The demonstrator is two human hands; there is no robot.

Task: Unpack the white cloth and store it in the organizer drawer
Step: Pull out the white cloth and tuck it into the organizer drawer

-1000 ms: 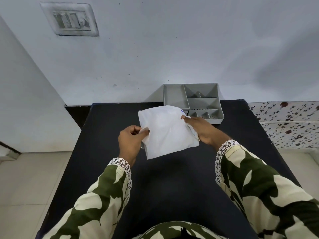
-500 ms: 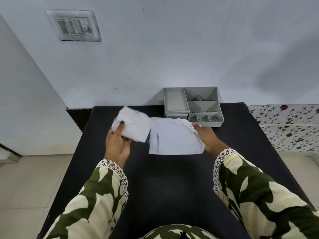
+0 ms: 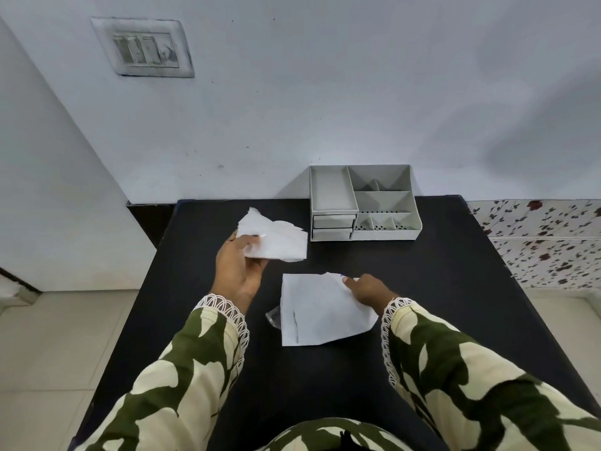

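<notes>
Black tabletop [image 3: 422, 320] against a pale wall, grey organizer [image 3: 364, 203] at the far edge, both small drawers [image 3: 332, 226] closed. Left hand [image 3: 239, 271] fingers pinching the crumpled white cloth [image 3: 276, 240], raised near the organizer. Right hand [image 3: 367, 289] pressing the flat packet [image 3: 320, 312], fingers lightly curled. Cloth likely light, limp; best gathered at a folded edge.
</notes>
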